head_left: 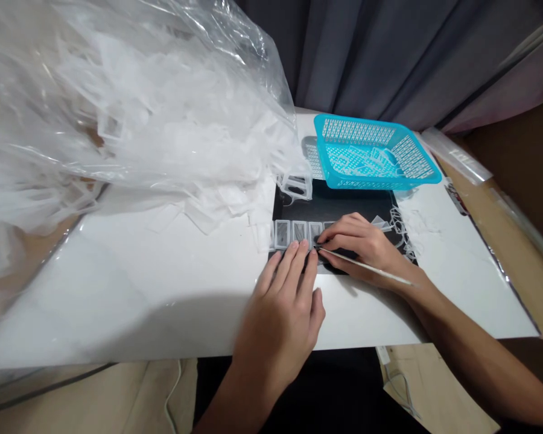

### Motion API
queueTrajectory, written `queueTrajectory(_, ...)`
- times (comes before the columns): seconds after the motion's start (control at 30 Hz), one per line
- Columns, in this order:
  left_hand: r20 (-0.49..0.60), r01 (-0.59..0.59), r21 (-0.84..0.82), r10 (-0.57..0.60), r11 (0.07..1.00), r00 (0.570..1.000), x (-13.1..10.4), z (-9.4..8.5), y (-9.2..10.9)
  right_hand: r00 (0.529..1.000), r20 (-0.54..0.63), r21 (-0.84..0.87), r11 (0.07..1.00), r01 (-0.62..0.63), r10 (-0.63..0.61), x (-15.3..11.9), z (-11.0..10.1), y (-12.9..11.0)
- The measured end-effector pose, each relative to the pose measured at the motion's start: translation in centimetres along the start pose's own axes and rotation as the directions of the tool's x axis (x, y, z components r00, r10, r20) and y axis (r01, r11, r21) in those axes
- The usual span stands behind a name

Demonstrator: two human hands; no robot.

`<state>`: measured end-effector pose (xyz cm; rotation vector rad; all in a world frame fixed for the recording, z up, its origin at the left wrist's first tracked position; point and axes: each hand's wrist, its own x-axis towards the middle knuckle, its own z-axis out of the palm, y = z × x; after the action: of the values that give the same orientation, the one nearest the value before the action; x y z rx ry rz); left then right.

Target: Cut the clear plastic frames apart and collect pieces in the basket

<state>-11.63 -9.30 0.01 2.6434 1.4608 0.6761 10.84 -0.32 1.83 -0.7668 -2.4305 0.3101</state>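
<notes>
A row of small clear plastic frames (282, 234) lies along a black mat (335, 204) on the table. My left hand (283, 307) rests palm down with its fingers stretched out, the fingertips on the lower edges of these frames. Just to its right, my right hand (366, 244) is closed in a pinch at the row. A thin, pale stick-like tool (366, 265) with a dark tip runs from these fingers back toward the wrist; its exact kind is unclear. My right hand covers the right part of the row.
A large clear bag (185, 120) of white translucent plastic pieces fills the left and back. Behind the mat stands a blue basket (382, 181) with a few clear frames inside. Thin plastic scraps (400, 229) lie at the mat's right edge. The white table (163, 271) ends near my body.
</notes>
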Motion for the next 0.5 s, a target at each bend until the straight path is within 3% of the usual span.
queueTrajectory(0.3,-0.027,0.002,-0.001,-0.002,1.000,1.000,0.2,0.1,0.0,0.983,0.089,-0.437,0.881,0.182,-0.159,0.3,0.5,-2.4)
queueTrajectory(0.5,0.002,0.021,0.026,-0.021,0.999,1.000,0.0,0.3,0.2,0.993,0.015,-0.471,0.875,0.109,-0.116,0.3,1.3,-2.4)
